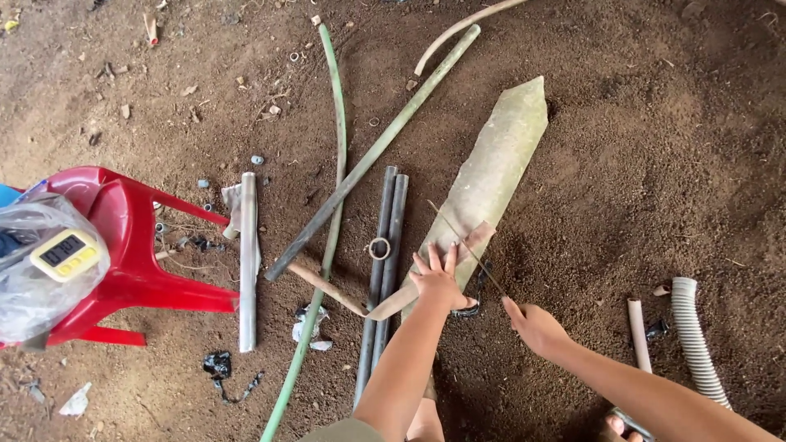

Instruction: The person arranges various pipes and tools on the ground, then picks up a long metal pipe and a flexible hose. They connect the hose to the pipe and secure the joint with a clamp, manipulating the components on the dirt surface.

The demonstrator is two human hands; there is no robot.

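Observation:
My left hand (438, 280) presses flat, fingers spread, on a thin wooden strip (475, 241) that lies across a long pale pointed sheet (495, 164) on the dirt ground. My right hand (532, 323) is closed around the near end of a thin dark blade (458, 237), which runs diagonally up and left over the strip, just right of my left fingers. The strip's lower end (385, 309) reaches toward two dark grey pipes (391, 221) lying side by side.
A long dark-green pipe (377, 147), a green hose (337, 139), a small ring (379, 248) and a grey metal pipe (247, 262) lie to the left. A red plastic chair (131, 245) holds a clear bag with a yellow timer (67, 254). A corrugated hose (692, 336) and short pipe (637, 331) lie right.

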